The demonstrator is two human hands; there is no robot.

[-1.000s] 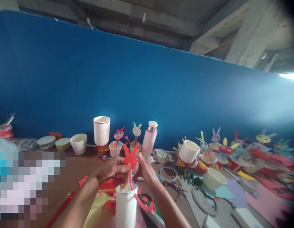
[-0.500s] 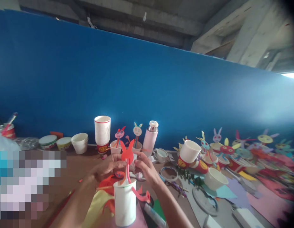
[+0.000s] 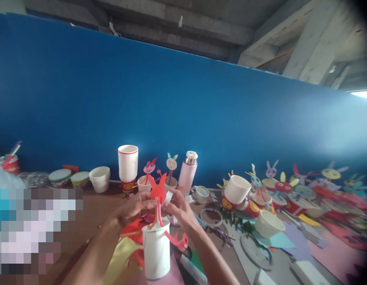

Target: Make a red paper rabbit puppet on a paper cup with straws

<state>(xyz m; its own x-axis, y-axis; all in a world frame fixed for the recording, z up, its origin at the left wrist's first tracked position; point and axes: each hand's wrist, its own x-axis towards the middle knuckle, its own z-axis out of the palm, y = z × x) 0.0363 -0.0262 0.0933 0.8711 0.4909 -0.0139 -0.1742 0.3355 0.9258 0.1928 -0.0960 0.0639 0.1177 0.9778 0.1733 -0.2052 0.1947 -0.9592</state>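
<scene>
A red paper rabbit head with two long ears stands on thin strips or sticks rising from a white paper cup. My left hand pinches the rabbit head from the left, low on its edge. On the other side, my right hand has closed fingers around a small white piece, whose kind I cannot make out, right beside the head. A curled pink-red paper strip sticks out from the cup's right side. Red paper scraps lie behind and left of the cup.
Along the blue wall stand stacked cups, a pink thermos and small tubs. Several finished paper rabbits in cups crowd the right, near a tape roll and coloured paper. A marker lies near my right forearm.
The rabbit head has shifted slightly left and tilted. The white piece in my right hand now shows beside it, with the fingers turned a little. The cup has moved slightly.
</scene>
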